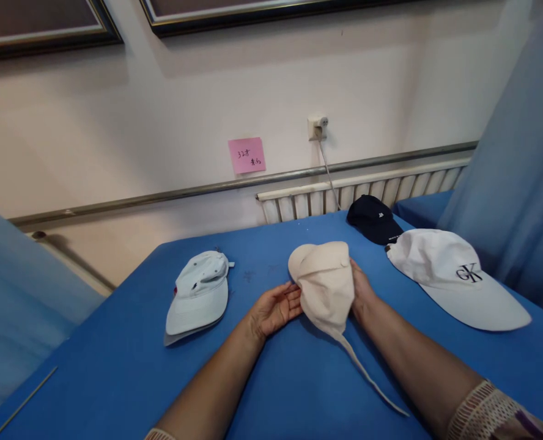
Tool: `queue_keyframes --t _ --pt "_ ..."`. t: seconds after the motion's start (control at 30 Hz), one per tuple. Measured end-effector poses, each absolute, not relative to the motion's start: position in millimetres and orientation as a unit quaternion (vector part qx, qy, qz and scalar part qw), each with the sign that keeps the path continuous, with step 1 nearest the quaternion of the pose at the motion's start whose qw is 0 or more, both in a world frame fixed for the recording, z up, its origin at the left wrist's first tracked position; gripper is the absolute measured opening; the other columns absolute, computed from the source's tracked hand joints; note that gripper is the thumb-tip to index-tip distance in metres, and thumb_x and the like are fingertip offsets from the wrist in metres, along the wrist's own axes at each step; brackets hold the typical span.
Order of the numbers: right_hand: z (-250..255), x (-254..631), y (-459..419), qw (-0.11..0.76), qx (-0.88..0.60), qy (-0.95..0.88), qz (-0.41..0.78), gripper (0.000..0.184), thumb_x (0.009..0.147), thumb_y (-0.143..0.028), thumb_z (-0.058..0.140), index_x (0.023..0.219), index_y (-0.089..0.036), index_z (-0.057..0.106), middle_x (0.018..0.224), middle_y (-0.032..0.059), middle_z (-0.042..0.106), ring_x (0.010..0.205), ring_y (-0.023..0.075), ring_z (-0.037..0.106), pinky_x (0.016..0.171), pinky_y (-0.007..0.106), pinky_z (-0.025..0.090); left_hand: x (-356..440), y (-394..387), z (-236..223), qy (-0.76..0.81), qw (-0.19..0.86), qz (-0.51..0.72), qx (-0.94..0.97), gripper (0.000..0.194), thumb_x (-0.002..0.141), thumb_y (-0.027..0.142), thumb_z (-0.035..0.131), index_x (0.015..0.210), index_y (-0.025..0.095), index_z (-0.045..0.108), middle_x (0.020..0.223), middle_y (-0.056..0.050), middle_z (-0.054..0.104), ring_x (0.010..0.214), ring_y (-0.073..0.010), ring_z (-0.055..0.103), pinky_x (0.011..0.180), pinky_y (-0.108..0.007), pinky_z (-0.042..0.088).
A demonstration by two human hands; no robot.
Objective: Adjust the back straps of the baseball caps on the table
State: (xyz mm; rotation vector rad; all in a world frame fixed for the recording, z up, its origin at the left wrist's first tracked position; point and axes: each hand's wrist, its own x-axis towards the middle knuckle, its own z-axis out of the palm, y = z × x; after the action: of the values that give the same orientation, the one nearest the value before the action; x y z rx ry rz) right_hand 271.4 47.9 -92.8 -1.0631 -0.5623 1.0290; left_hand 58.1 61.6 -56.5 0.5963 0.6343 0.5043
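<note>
In the middle of the head view, a beige baseball cap (pixel 327 284) is raised between my two hands, its brim at the upper left and a long thin strap trailing down to the right. My left hand (pixel 278 308) is palm up with fingers stretched out, fingertips against the cap's left side. Along the right side, my right hand (pixel 362 292) grips the cap, its fingers mostly hidden behind it. To the left, stacked light caps, the top one pale blue (pixel 201 287), lie on the blue-covered table (pixel 115 366).
A white cap with black letters (pixel 441 263) lies at the right, touching a black cap (pixel 373 217) behind it. A thin stick (pixel 24 403) lies front left. Behind the table are a radiator (pixel 317 198), rail, plugged socket (pixel 318 129) and pink note (pixel 246 155). Blue curtains (pixel 514 159) flank both sides.
</note>
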Motion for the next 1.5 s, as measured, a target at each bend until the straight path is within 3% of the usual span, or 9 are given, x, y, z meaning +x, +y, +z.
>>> queue_keyframes --t 0.13,0.27,0.43,0.6,0.73,0.87,1.03,1.23,1.5 --pt "-97 269 56 0.747 -0.422 -0.218 0.466 0.039 0.071 -0.048 0.067 0.101 -0.023 0.059 0.096 0.006 0.072 0.09 0.0234 0.068 0.08 0.037 0.056 69 65 -63 0.331 0.801 0.362 0.342 0.027 0.077 0.016 0.069 0.103 0.01 0.065 0.096 -0.013 0.073 0.093 -0.0245 0.069 0.091 -0.036 0.052" --pt "-103 259 55 0.67 -0.481 -0.28 0.491 0.037 0.071 -0.05 0.066 0.089 -0.018 0.062 0.081 0.0077 0.072 0.072 0.0216 0.068 0.065 0.032 0.055 62 89 -67 0.39 0.67 0.51 0.373 0.029 0.07 0.014 0.074 0.097 0.013 0.063 0.096 -0.01 0.073 0.085 -0.0211 0.069 0.085 -0.033 0.054" --pt "-113 261 59 0.638 -0.557 -0.295 0.442 0.033 0.069 -0.039 0.066 0.093 -0.018 0.06 0.076 0.0055 0.068 0.062 0.0187 0.064 0.055 0.03 0.051 45 114 -73 0.439 0.599 0.533 0.404 0.035 0.069 0.02 0.076 0.1 0.012 0.062 0.096 -0.012 0.072 0.086 -0.0219 0.069 0.082 -0.034 0.054" --pt "-113 281 66 0.63 -0.606 -0.341 0.345 0.023 0.062 -0.027 0.066 0.084 -0.021 0.06 0.088 0.0049 0.068 0.078 0.0185 0.063 0.07 0.03 0.05 45 118 -80 0.507 0.498 0.564 0.421 0.046 0.066 0.015 0.078 0.108 0.014 0.059 0.115 -0.015 0.066 0.108 -0.0252 0.062 0.091 -0.033 0.048" --pt "-104 276 58 0.605 -0.586 -0.417 0.341 0.017 0.065 -0.028 0.065 0.081 -0.022 0.064 0.077 0.0007 0.068 0.068 0.0159 0.061 0.068 0.029 0.047 33 107 -72 0.546 0.422 0.578 0.436 0.047 0.064 0.01 0.076 0.108 0.016 0.06 0.129 -0.015 0.058 0.119 -0.0269 0.055 0.097 -0.032 0.043" --pt "-92 256 35 0.519 -0.51 -0.568 0.384 0.009 0.072 -0.029 0.062 0.077 -0.022 0.065 0.069 -0.0019 0.066 0.06 0.0133 0.057 0.059 0.024 0.043 16 79 -56 0.559 0.312 0.586 0.496 0.043 0.069 0.012 0.071 0.11 0.017 0.062 0.113 -0.01 0.064 0.105 -0.0231 0.06 0.09 -0.03 0.045" --pt "-78 242 9 0.366 -0.501 -0.709 0.334 0.011 0.075 -0.034 0.065 0.072 -0.023 0.061 0.063 -0.0024 0.062 0.056 0.0129 0.051 0.052 0.023 0.033 16 27 -46 0.457 0.34 0.478 0.669 0.014 0.076 0.019 0.064 0.087 0.019 0.071 0.088 -0.006 0.069 0.082 -0.0203 0.061 0.082 -0.03 0.045" --pt "-71 241 5 0.308 -0.527 -0.755 0.24 0.004 0.075 -0.024 0.064 0.074 -0.023 0.061 0.069 -0.0008 0.063 0.061 0.0138 0.052 0.056 0.025 0.031 39 1 -47 0.304 0.383 0.276 0.828 0.02 0.078 0.013 0.057 0.086 0.022 0.073 0.086 -0.007 0.069 0.083 -0.0217 0.059 0.084 -0.032 0.042" --pt "-83 246 13 0.355 -0.528 -0.693 0.339 0.009 0.082 -0.025 0.055 0.076 -0.02 0.058 0.067 -0.0004 0.062 0.062 0.014 0.055 0.06 0.026 0.038 30 16 -46 0.232 0.263 0.15 0.924 0.031 0.077 0.013 0.061 0.107 0.019 0.065 0.118 -0.008 0.064 0.112 -0.0233 0.053 0.101 -0.038 0.039"
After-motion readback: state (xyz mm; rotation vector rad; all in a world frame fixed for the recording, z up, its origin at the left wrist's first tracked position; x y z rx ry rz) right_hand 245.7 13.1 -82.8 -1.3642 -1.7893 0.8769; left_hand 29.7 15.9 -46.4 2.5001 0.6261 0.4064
